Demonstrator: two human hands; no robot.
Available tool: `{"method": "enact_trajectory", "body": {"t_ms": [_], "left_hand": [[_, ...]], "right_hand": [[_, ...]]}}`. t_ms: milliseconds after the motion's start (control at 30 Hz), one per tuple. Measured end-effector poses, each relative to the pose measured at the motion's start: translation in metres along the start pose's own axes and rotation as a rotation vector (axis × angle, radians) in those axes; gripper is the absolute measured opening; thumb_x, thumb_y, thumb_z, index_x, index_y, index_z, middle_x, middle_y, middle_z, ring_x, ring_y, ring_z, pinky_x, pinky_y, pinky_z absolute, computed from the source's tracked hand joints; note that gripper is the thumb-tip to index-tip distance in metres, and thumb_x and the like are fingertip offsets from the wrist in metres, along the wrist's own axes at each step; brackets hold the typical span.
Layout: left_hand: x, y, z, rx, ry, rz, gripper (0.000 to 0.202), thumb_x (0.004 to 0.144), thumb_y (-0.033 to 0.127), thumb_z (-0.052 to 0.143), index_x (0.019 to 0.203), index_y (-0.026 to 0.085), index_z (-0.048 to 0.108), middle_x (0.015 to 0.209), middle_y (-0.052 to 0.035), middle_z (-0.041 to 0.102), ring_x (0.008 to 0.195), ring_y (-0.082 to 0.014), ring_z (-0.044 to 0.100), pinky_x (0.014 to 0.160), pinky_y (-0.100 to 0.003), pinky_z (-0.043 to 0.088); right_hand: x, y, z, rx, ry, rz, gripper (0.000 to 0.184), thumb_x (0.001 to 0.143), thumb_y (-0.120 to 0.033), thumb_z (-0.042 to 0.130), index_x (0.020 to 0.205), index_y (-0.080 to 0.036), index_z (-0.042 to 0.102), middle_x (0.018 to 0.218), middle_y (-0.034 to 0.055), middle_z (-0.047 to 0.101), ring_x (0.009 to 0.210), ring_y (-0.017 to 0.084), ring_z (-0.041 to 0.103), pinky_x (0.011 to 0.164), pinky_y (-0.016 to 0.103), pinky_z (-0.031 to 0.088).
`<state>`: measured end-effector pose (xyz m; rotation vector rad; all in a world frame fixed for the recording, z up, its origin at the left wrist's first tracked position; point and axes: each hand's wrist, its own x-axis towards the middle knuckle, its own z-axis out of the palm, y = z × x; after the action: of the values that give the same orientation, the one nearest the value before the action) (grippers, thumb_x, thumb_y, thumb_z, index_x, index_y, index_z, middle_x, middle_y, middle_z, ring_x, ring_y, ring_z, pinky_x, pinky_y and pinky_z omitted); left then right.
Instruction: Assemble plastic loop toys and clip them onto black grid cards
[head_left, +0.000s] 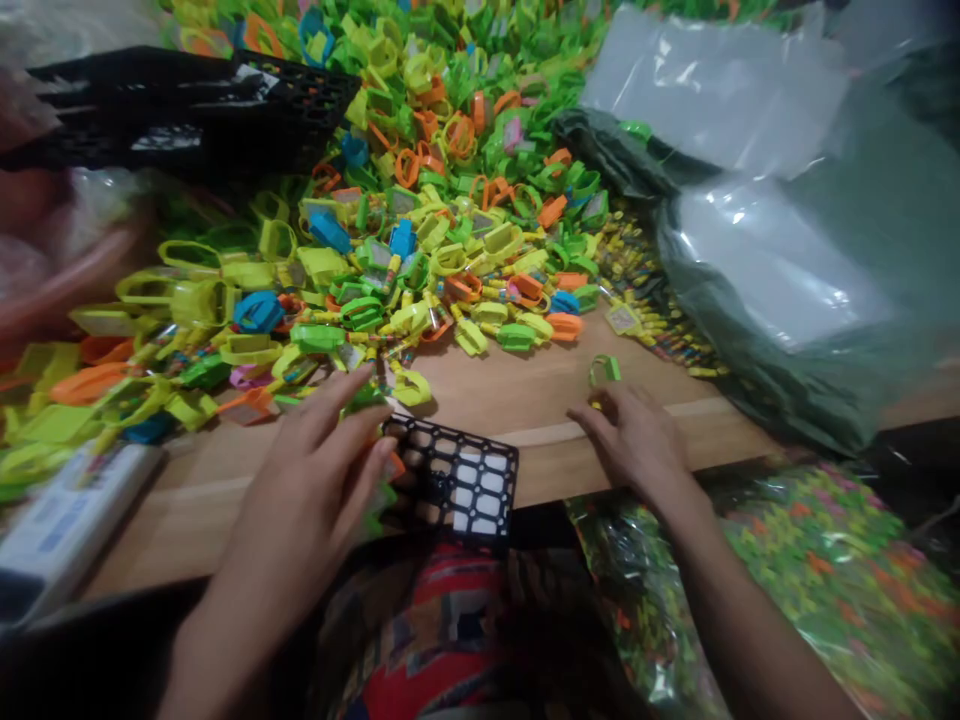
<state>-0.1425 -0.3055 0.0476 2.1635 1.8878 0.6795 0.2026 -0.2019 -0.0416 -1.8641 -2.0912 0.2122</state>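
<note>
My left hand [322, 450] reaches over the left end of a black grid tray [514, 480], its fingers stretched out and slightly apart, thumb hidden. Green and orange plastic pieces show under and beside these fingers; part of the tray is covered. The tray lies at the table's front edge, with white showing through its right-hand openings. Over bare wood to the right, my right hand [637, 435] has thumb and forefinger pinched at a green toy watch [604, 370]. A bit of yellow shows at the fingertips. Just beyond the tray lies a yellow toy watch [412, 388].
A large heap of toy watches [450, 260] covers the wooden table [487, 385]. Yellow sticks [660, 310] lie beside a dark green bag [750, 340] with white sheets [772, 260]. At left are a white box [75, 530], a black crate [187, 110] and another person's arm [82, 270].
</note>
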Motion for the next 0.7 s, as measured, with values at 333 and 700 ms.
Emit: {"method": "enact_trajectory", "body": {"t_ms": [333, 700], "left_hand": [[-0.001, 0.008, 0.005, 0.005, 0.013, -0.087, 0.048, 0.102, 0.028, 0.042, 0.15, 0.022, 0.043, 0.164, -0.0115, 0.038, 0.151, -0.0262, 0.037, 0.122, -0.05, 0.036], [-0.001, 0.008, 0.005, -0.002, 0.025, -0.073, 0.046, 0.103, 0.027, 0.043, 0.148, 0.019, 0.045, 0.156, -0.0119, 0.047, 0.146, -0.0226, 0.044, 0.122, -0.042, 0.038]], "right_hand": [[0.0, -0.098, 0.026, 0.844, -0.299, -0.115, 0.029, 0.082, -0.042, 0.076, 0.099, -0.02, 0.069, 0.087, 0.0027, 0.067, 0.077, 0.019, 0.06, 0.07, 0.031, 0.049], [0.004, -0.164, 0.061, 0.943, -0.553, -0.403, 0.018, 0.078, -0.006, 0.047, 0.074, -0.021, 0.057, 0.073, 0.002, 0.064, 0.069, 0.018, 0.06, 0.066, 0.028, 0.049]]}}
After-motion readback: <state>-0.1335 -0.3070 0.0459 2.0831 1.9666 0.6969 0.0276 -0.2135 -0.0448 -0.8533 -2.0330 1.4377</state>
